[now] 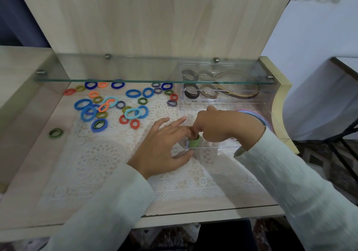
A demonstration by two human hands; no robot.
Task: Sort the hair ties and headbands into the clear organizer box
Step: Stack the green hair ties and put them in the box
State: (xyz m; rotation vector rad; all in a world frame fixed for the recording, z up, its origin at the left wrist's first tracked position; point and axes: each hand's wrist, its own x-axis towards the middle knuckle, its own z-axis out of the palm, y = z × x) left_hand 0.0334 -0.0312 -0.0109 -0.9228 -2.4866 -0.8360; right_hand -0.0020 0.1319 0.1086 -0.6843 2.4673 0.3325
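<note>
A clear organizer box [220, 106] stands at the right of the desk. Its back compartment holds black and tan hair ties and a brown headband [244, 94]; pastel headbands [259, 119] curve along its right side. My right hand [222, 126] reaches into the front left compartment, fingers pinched on a stack of green hair ties [193, 142] standing on edge there. My left hand [164, 144] lies beside the box's front left corner, fingers spread, index finger touching the green ties. Several blue, orange, olive and striped hair ties [108, 105] lie scattered at the left.
A glass shelf [135, 76] hangs over the back of the desk, above the box's rear. A white lace mat [108, 159] covers the desk's middle. One green striped tie [55, 133] lies alone at the far left. Wooden panels close the back and left.
</note>
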